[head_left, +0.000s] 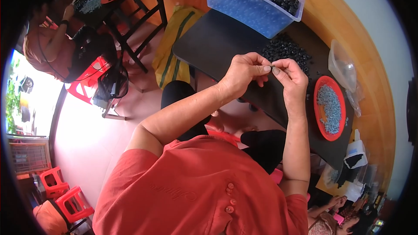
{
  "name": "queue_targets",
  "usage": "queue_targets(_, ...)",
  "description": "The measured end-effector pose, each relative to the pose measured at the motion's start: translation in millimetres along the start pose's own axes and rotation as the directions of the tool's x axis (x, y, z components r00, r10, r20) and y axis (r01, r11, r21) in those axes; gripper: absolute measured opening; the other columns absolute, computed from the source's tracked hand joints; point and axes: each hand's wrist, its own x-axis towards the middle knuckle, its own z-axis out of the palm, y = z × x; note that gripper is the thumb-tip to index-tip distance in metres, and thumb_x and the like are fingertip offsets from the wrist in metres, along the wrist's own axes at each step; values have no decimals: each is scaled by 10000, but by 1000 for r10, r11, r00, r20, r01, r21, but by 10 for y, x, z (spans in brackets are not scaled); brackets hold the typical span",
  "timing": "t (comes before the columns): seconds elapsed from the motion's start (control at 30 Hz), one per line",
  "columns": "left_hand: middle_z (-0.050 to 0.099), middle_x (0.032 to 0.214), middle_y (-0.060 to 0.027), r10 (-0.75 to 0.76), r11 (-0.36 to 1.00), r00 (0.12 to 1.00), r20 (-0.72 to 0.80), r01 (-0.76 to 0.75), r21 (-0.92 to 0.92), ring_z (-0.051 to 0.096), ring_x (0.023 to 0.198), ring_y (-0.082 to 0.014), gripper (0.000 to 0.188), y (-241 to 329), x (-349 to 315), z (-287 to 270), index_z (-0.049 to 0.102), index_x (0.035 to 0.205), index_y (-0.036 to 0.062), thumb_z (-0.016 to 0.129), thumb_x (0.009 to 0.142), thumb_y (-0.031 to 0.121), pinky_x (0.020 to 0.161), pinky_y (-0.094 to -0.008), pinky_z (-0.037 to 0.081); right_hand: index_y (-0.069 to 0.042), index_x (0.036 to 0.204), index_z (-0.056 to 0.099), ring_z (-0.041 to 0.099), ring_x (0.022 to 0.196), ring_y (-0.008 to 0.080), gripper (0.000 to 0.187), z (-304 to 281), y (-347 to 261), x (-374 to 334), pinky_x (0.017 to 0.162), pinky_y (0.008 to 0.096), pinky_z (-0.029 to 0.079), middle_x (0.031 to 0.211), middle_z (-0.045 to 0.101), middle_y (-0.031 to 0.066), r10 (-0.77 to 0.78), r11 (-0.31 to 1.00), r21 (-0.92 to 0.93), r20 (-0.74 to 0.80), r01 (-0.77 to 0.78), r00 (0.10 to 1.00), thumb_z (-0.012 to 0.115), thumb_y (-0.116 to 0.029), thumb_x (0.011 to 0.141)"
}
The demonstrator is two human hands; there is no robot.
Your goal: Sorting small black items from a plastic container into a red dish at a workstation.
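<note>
My left hand (pixel 247 72) and my right hand (pixel 289 76) meet above the dark table (pixel 217 39), thumbs and fingertips pinched together. Between them sits a tiny dark piece (pixel 272 66), too small to make out fully. Just beyond my fingers lies a loose pile of small black ring-shaped parts (pixel 285 52) on the tabletop. To the right of my right hand is a red oval plate (pixel 317 113) with many small light-blue pieces (pixel 330 109) on it.
A clear bluish bin (pixel 244 8) heaped with black parts stands at the table's far edge. A clear plastic container (pixel 342 65) is by the wall. At another table (pixel 126 0) on the left sits a person (pixel 52 48); another person (pixel 326 217) is at lower right. Red stools (pixel 74 204) stand lower left.
</note>
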Motion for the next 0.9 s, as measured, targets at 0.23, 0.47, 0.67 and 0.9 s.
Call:
queue_targets(0.23, 629, 834, -105, 23, 993, 997, 71, -15, -114, 626, 688, -175, 109, -50, 136, 262, 611, 950, -46, 634, 930, 58, 616, -293, 523, 20, 960, 647, 582, 850, 92, 69, -246, -110, -33, 775, 212, 465, 905, 622, 18, -220, 946, -253, -34, 205, 975, 622, 16, 896)
queue_targets(0.47, 638, 838, -112, -55, 983, 993, 105, 72, -169, 644, 702, -189, 100, -243, 177, 295, 611, 947, -46, 636, 925, 48, 604, -306, 531, 26, 904, 630, 603, 799, 111, 51, -360, 128, -119, 729, 239, 480, 856, 627, 47, -267, 952, -174, -76, 251, 961, 649, 39, 859)
queue_targets(0.67, 643, 838, -110, -48, 989, 993, 104, 62, -132, 648, 706, -190, 96, -247, 172, 289, 611, 942, -40, 641, 924, 50, 603, -307, 534, 21, 939, 640, 577, 850, 80, 62, -394, 110, -115, 781, 207, 454, 901, 609, 24, -88, 995, -45, -33, 87, 996, 624, 31, 880)
queue_targets(0.9, 643, 856, -115, -45, 989, 996, 78, 55, -136, 646, 714, -186, 96, -234, 156, 302, 613, 944, -38, 634, 932, 55, 611, -308, 539, -1, 937, 656, 539, 780, 61, 56, -350, 66, -153, 730, 193, 423, 856, 603, -8, 60, 998, -15, -132, -63, 989, 640, -34, 895)
